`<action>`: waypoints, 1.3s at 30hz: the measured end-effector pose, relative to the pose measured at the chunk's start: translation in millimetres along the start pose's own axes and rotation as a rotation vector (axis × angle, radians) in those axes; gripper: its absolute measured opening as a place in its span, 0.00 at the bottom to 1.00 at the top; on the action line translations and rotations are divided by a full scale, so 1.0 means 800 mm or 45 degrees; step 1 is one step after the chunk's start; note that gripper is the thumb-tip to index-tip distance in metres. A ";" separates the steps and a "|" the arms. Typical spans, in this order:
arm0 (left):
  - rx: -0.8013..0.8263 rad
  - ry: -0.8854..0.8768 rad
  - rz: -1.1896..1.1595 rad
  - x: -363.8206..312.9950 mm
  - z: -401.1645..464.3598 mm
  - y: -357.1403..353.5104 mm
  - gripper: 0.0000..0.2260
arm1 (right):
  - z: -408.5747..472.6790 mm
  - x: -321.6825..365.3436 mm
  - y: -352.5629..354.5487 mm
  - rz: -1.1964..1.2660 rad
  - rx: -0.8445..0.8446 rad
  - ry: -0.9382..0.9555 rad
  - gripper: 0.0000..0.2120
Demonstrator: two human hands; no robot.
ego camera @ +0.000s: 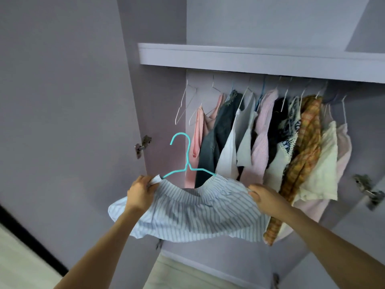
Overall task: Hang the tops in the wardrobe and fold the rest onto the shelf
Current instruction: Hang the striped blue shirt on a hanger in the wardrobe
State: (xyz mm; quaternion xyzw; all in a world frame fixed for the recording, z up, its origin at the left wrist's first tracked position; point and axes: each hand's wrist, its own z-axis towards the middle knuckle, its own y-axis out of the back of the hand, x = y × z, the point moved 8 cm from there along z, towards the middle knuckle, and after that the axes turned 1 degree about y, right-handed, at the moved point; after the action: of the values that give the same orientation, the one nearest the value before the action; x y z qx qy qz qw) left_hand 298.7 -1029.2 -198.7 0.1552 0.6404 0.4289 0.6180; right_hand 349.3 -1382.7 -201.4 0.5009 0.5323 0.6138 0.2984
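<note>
Here a light, blue-and-white striped cotton top with a gathered neckline (pixel 187 211) is held up in front of the open lilac wardrobe (pixel 162 113), already threaded on a thin turquoise wire hanger (pixel 186 158) whose hook stands free above the cloth and below the level of the hanging row. The left hand (pixel 140 191) is pinched on the left shoulder edge of the top, where the hanger's arm goes into the fabric, and the right hand (pixel 263 196) is closed on the right shoulder edge; the two hands are held well apart, so that the neckline is stretched between them. The garment is judged to be soft, limp and of very little weight: its hem sags and flares below the hands, and no stiffness can be relied on to keep it in place. It may well slide off the smooth, narrow wire if it is tilted, so the shoulders are best kept seated on both arms. For hanging, hold is probably better taken at the hanger's neck, just under the hook, since the cloth alone gives no control of the hook. The rail itself is hidden behind the pale shelf edge (pixel 250 57). Two bare white wire hangers (pixel 183 105) at the left end of the row, beside a pink strappy top (pixel 196 142), mark a likely gap.
</note>
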 end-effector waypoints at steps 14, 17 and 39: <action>-0.166 -0.066 0.259 -0.035 0.038 0.047 0.19 | 0.029 0.119 0.012 0.153 0.042 -0.138 0.16; -0.313 -0.195 0.469 -0.051 0.043 0.077 0.20 | 0.051 0.158 0.029 0.291 -0.071 -0.168 0.15; -0.308 -0.312 1.216 -0.037 0.080 0.145 0.25 | 0.115 0.232 0.055 0.229 -0.136 -0.388 0.15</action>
State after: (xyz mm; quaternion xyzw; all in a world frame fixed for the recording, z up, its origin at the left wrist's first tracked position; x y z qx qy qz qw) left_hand 325.1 -959.9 -85.1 0.4073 0.3666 0.7133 0.4368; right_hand 382.7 -1194.1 -110.6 0.6172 0.4008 0.5824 0.3454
